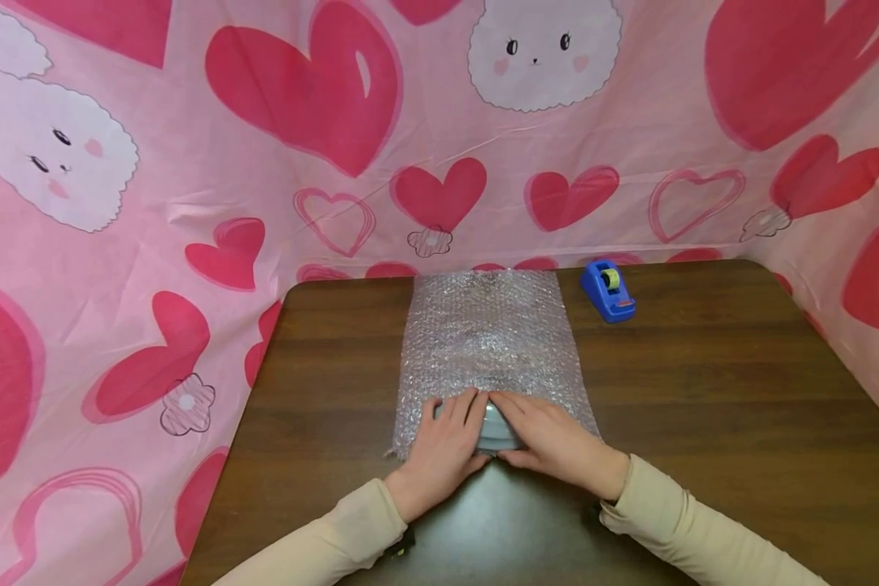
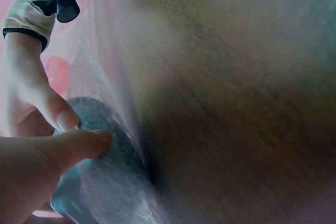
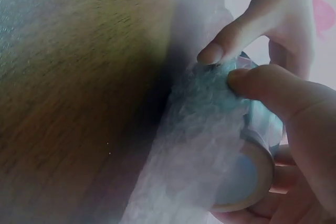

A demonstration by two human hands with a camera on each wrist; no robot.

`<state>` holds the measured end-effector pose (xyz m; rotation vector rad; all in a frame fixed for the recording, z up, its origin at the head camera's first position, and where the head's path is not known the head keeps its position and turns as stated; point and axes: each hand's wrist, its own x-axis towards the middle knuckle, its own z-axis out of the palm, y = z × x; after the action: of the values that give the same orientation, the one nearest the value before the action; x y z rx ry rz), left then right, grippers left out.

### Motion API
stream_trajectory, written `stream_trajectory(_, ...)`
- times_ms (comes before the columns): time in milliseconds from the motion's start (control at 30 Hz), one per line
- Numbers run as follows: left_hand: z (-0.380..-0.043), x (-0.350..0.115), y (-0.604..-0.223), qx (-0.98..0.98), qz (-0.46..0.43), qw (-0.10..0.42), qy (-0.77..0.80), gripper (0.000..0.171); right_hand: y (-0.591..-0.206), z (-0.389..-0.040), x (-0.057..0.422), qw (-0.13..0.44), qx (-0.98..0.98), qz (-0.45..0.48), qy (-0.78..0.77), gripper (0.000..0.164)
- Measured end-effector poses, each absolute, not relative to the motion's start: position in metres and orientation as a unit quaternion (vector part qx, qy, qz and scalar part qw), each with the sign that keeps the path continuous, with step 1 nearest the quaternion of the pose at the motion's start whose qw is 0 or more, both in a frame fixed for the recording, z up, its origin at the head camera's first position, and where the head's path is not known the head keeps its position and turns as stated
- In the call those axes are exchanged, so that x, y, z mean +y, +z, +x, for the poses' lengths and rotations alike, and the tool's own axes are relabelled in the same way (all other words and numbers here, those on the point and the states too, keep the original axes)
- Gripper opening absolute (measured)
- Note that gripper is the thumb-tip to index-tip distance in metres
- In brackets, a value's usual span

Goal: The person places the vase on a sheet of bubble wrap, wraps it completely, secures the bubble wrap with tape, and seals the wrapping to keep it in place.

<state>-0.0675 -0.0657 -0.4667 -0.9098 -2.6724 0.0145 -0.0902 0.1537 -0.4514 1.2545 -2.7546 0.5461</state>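
A pale blue-grey ceramic cup (image 1: 495,430) lies on its side at the near end of a sheet of bubble wrap (image 1: 483,325). In the right wrist view the cup's round base (image 3: 242,177) shows a tan rim. My left hand (image 1: 443,439) grips the cup from the left, its fingers over the far side and its thumb at the near side. From the right, my right hand (image 1: 560,443) grips it likewise. Both thumbs press the near edge of the wrap against the cup, as the wrist views show. Much of the cup is hidden by hands and wrap.
A blue tape dispenser (image 1: 608,291) with a roll of tape stands at the back right of the brown wooden table (image 1: 718,382). Behind the table hangs a pink cloth (image 1: 264,163) printed with hearts. The bubble wrap reaches the table's back edge.
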Motion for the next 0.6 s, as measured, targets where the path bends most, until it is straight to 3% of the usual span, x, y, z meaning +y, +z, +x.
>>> stream_trajectory(333, -0.073, -0.069, -0.468, -0.929, -0.332, 0.151, -0.057, 0.085, -0.45, -0.099, 0.161, -0.011, -0.889, 0.404, 0.216, 0.078)
stream_trajectory(600, -0.08, -0.071, -0.466, -0.93, -0.326, 0.139, -0.098, 0.079, -0.446, -0.089, 0.155, 0.048, -0.907, 0.386, 0.16, 0.076)
